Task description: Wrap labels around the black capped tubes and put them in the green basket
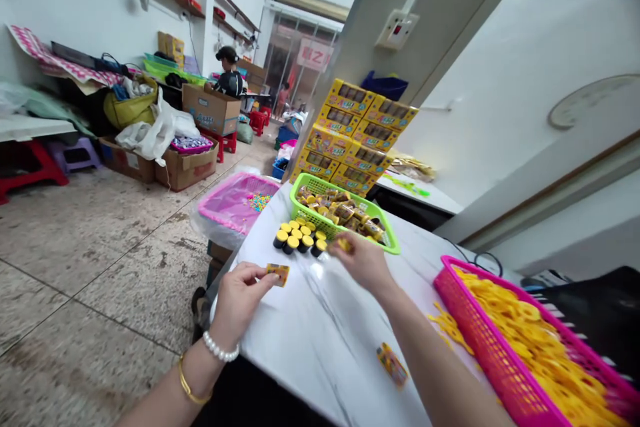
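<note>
Between thumb and fingers, my left hand (pixel 245 297) pinches a small yellow printed label (pixel 278 274) above the near side of the white table. My right hand (pixel 363 260) is closed at the front of the green basket, with a small yellow thing (pixel 344 244) at its fingertips, too blurred to name. Just left of those fingers, several black pots with yellow lids (pixel 293 241) stand upright in a tight cluster. The green basket (pixel 393 240) behind them holds many brown-and-yellow wrapped pieces (pixel 345 212). Another printed label (pixel 392 365) lies under my right forearm's left side.
A pink basket (pixel 493 353) heaped with yellow plastic rings (pixel 545 347) stands at right, some rings spilled beside it. Yellow boxes (pixel 350 137) are stacked behind the green basket. A pink tray (pixel 220 210) with colourful bits adjoins the table's left edge. Another person (pixel 231 77) sits farther back.
</note>
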A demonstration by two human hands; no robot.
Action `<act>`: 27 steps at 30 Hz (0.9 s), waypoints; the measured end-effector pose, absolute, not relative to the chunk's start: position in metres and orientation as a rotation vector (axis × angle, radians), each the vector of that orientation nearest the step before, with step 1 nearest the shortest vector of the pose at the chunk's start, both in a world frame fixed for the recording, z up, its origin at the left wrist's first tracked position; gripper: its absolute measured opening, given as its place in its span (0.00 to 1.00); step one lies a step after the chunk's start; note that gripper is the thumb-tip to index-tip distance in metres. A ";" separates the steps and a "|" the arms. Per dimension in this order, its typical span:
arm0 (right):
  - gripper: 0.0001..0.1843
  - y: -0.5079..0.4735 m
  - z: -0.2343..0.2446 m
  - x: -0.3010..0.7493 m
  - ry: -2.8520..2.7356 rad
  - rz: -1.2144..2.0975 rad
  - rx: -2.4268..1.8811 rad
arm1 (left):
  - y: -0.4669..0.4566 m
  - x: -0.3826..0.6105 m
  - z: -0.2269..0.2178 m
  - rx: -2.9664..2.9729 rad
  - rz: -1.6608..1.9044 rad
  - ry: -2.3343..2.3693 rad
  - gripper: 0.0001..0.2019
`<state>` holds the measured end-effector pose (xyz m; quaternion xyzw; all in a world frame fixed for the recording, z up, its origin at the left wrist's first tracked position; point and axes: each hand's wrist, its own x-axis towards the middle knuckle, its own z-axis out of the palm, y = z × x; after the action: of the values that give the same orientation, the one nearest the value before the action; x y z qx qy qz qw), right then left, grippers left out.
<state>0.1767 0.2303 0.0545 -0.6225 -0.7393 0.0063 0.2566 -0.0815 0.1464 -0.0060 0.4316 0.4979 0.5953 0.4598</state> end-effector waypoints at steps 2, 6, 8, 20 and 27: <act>0.19 0.256 0.082 0.173 -1.864 -0.075 -1.682 | 0.145 -0.081 -0.006 1.029 1.435 1.177 0.12; 0.30 0.281 0.101 0.157 -1.796 -0.237 -1.584 | 0.141 -0.085 0.003 0.931 1.328 1.185 0.14; 0.21 0.273 0.088 0.149 -1.886 -0.196 -1.666 | 0.142 -0.087 0.005 0.862 1.295 1.173 0.16; 0.15 0.237 0.016 0.148 -1.691 0.202 -1.815 | 0.155 -0.093 0.015 0.428 1.095 0.889 0.11; 0.19 0.184 0.033 0.118 -1.140 1.314 -1.027 | 0.166 -0.083 0.022 0.228 1.022 0.769 0.06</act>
<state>0.1175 0.1837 0.0326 -0.4306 -0.4781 0.5507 0.5317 -0.0833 0.1663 0.0218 0.1062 0.3580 0.4756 0.7964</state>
